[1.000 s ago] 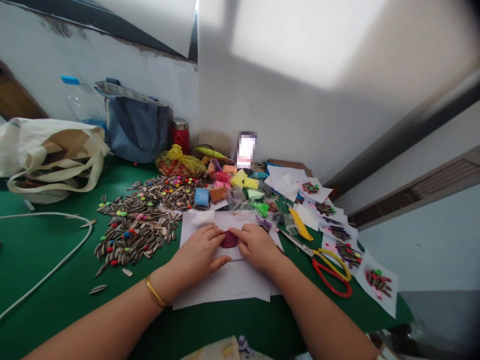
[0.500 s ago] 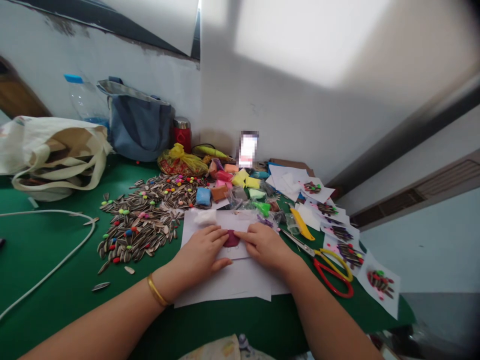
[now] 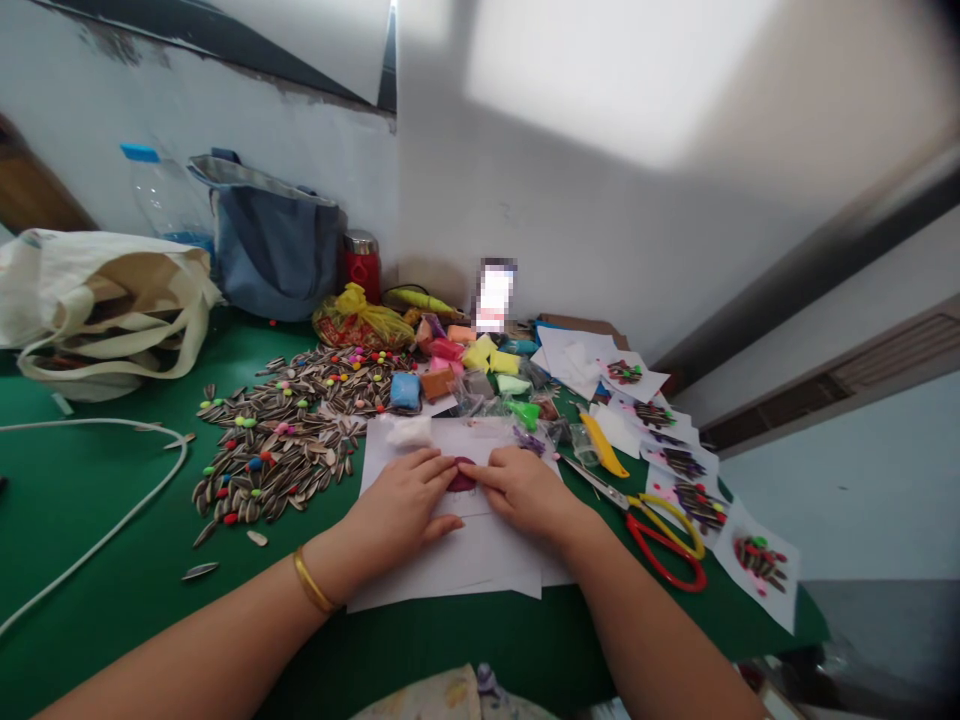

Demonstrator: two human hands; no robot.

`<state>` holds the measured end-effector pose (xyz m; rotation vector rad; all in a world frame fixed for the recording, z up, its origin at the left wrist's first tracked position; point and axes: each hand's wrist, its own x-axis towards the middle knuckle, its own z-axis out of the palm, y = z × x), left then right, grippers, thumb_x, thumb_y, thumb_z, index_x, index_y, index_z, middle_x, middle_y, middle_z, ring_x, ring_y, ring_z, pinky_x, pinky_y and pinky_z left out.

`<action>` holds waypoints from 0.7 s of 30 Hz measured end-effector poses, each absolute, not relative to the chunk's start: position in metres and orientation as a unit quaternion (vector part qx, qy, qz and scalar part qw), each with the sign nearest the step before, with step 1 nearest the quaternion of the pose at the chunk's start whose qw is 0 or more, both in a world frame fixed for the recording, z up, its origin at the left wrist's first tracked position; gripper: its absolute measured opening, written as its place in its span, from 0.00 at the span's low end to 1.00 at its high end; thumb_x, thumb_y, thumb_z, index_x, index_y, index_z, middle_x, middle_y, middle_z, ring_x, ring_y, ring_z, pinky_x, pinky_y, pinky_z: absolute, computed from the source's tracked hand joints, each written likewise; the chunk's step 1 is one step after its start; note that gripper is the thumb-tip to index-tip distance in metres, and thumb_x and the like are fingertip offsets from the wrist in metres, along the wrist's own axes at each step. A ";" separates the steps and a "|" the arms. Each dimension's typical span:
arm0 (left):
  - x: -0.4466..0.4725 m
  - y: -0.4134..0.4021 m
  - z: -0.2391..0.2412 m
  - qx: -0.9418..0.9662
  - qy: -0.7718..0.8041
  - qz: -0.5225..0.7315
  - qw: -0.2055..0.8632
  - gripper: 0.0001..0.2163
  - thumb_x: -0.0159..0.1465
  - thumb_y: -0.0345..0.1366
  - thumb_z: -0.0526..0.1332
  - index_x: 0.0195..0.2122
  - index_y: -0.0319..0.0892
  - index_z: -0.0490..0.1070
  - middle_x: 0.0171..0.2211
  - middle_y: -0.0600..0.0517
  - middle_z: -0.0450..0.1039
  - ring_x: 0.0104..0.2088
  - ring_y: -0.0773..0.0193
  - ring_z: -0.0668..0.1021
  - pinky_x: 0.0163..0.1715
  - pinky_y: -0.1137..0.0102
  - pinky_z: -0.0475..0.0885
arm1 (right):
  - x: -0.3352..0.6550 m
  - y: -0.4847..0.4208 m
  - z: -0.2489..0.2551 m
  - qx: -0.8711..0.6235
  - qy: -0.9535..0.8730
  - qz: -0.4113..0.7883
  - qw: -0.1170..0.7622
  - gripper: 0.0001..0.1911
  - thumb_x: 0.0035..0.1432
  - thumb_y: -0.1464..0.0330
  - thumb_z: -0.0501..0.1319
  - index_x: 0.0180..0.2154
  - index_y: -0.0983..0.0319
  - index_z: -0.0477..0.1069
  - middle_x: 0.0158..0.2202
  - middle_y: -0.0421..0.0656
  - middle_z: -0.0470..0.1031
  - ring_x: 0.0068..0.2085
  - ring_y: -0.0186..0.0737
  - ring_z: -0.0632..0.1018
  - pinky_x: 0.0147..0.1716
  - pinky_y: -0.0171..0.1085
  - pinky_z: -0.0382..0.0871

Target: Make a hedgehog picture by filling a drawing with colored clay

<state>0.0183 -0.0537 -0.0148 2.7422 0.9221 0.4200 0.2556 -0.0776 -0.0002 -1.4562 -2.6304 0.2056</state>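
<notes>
A flat dark-red piece of modelling clay (image 3: 460, 482) lies on white paper (image 3: 450, 572) in front of me. My left hand (image 3: 405, 508) rests flat on the paper, its fingers stretched out and their tips at the clay's left edge. From the other side my right hand (image 3: 521, 492) reaches in, index finger extended onto the clay and its other fingers bent. Neither hand grips the clay; parts of it are hidden under the fingertips. A white lump of clay (image 3: 410, 432) sits just beyond my left fingers.
Sunflower seeds mixed with coloured ones (image 3: 277, 450) spread at the left. Scissors (image 3: 637, 510) and a yellow cutter (image 3: 604, 445) lie right of my right hand. Packs of coloured clay (image 3: 504, 362) crowd the back, near a phone (image 3: 495, 295). Decorated papers (image 3: 780, 600) line the right edge.
My right index finger has moved slightly left, further over the dark-red clay. The left hand stays almost where it was; the view has shifted a little.
</notes>
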 end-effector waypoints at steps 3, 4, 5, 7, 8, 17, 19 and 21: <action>0.019 -0.054 -0.017 0.931 0.315 0.148 0.108 0.29 0.63 0.51 0.63 0.61 0.40 0.66 0.60 0.42 0.70 0.61 0.46 0.68 0.61 0.51 0.63 | 0.256 -0.078 0.000 -0.484 -0.871 0.062 0.062 0.24 0.63 0.71 0.57 0.60 0.53 0.69 0.38 0.44 0.73 0.40 0.41 0.70 0.38 0.39 0.59; 0.019 -0.055 -0.017 0.931 0.316 0.150 0.108 0.29 0.63 0.51 0.63 0.61 0.40 0.66 0.60 0.42 0.69 0.61 0.45 0.68 0.60 0.51 0.63 | 0.256 -0.078 0.000 -0.487 -0.869 0.064 0.065 0.24 0.63 0.71 0.57 0.60 0.53 0.69 0.38 0.44 0.73 0.40 0.42 0.71 0.38 0.39 0.59; 0.019 -0.055 -0.018 0.930 0.317 0.152 0.107 0.29 0.63 0.52 0.62 0.61 0.40 0.66 0.61 0.42 0.69 0.61 0.45 0.68 0.60 0.51 0.63 | 0.257 -0.077 0.000 -0.490 -0.867 0.067 0.069 0.24 0.63 0.71 0.57 0.60 0.54 0.69 0.38 0.44 0.73 0.40 0.42 0.71 0.39 0.38 0.59; 0.019 -0.055 -0.018 0.930 0.318 0.152 0.107 0.29 0.63 0.52 0.62 0.61 0.41 0.66 0.61 0.42 0.69 0.62 0.46 0.68 0.61 0.51 0.63 | 0.258 -0.077 0.001 -0.495 -0.863 0.072 0.070 0.24 0.64 0.72 0.57 0.61 0.55 0.68 0.38 0.45 0.73 0.41 0.42 0.71 0.39 0.38 0.60; 0.019 -0.055 -0.018 0.930 0.319 0.150 0.107 0.29 0.63 0.52 0.62 0.61 0.41 0.67 0.61 0.42 0.69 0.62 0.46 0.68 0.61 0.51 0.63 | 0.258 -0.076 0.001 -0.498 -0.862 0.075 0.068 0.24 0.64 0.72 0.57 0.61 0.55 0.69 0.38 0.45 0.74 0.41 0.42 0.71 0.39 0.38 0.60; 0.018 -0.056 -0.014 0.934 0.309 0.141 0.113 0.30 0.63 0.50 0.64 0.63 0.44 0.64 0.62 0.44 0.68 0.62 0.45 0.67 0.60 0.51 0.63 | 0.263 -0.078 0.012 -0.492 -0.860 0.102 0.085 0.22 0.62 0.74 0.58 0.57 0.56 0.73 0.37 0.45 0.74 0.41 0.41 0.72 0.42 0.37 0.63; 0.017 -0.057 -0.015 0.935 0.304 0.142 0.112 0.28 0.63 0.49 0.63 0.63 0.48 0.64 0.63 0.46 0.67 0.62 0.45 0.67 0.60 0.50 0.63 | 0.265 -0.079 0.013 -0.488 -0.863 0.107 0.080 0.21 0.63 0.73 0.58 0.56 0.55 0.74 0.37 0.44 0.74 0.40 0.40 0.73 0.41 0.37 0.63; 0.017 -0.058 -0.015 0.935 0.305 0.141 0.110 0.26 0.64 0.49 0.63 0.62 0.49 0.66 0.63 0.46 0.67 0.62 0.44 0.66 0.59 0.49 0.63 | 0.267 -0.080 0.014 -0.485 -0.865 0.109 0.071 0.20 0.63 0.72 0.59 0.55 0.54 0.74 0.37 0.44 0.74 0.40 0.40 0.73 0.40 0.36 0.63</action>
